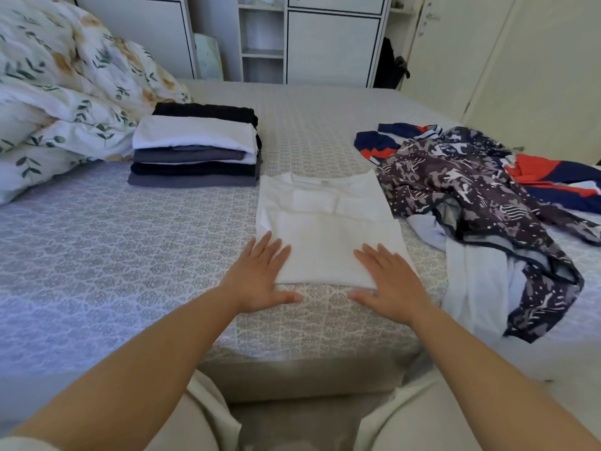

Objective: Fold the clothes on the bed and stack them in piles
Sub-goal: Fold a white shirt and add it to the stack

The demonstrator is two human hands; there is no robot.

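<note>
A white T-shirt [328, 219] lies partly folded on the bed, its lower half turned up over the chest. My left hand [260, 275] rests flat on its near left corner, fingers spread. My right hand [388, 281] lies flat on its near right corner. Neither hand grips the cloth. To the back left stands a pile of folded clothes [195, 151] in black, white and grey. Unfolded clothes lie to the right: a dark patterned garment [461, 190] and a navy, red and white one [553, 177].
The bed [97, 242] has a grey patterned sheet. A floral duvet and pillows [58, 92] are heaped at the left. White wardrobes [331, 43] stand behind the bed, a door [432, 43] at the right. My knees in light trousers [201, 418] touch the bed's near edge.
</note>
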